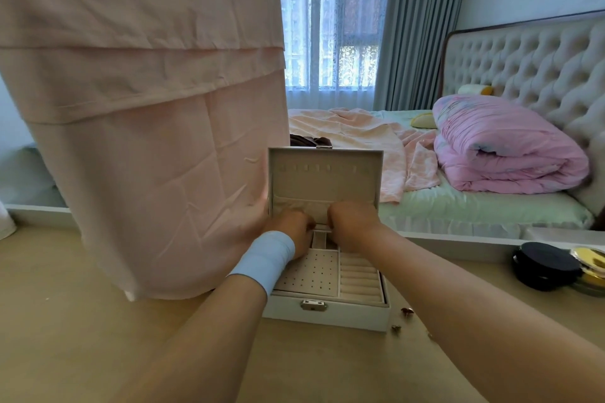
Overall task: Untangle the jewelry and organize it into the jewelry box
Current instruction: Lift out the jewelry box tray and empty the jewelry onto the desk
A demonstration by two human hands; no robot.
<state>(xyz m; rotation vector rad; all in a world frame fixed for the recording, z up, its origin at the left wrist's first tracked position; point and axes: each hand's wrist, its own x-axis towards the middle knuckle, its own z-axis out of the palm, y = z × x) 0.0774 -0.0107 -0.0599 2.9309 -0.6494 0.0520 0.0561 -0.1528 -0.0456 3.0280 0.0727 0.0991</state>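
A white jewelry box [347,314] stands open on the wooden desk, its lid upright with a row of small hooks inside. The tray has a perforated panel, ring rolls and small compartments. My left hand [289,227] and my right hand [352,222] are close together over the back compartments, fingers curled downward. Whatever they pinch is hidden under the knuckles. A blue band wraps my left wrist. Small jewelry pieces [407,311] lie on the desk to the right of the box.
A pink cloth [157,141] hangs over the mirror at the left, touching the box's left side. A round black compact [545,267] and a gold-lidded jar [591,271] sit at the desk's right edge. The mirror reflects a bed.
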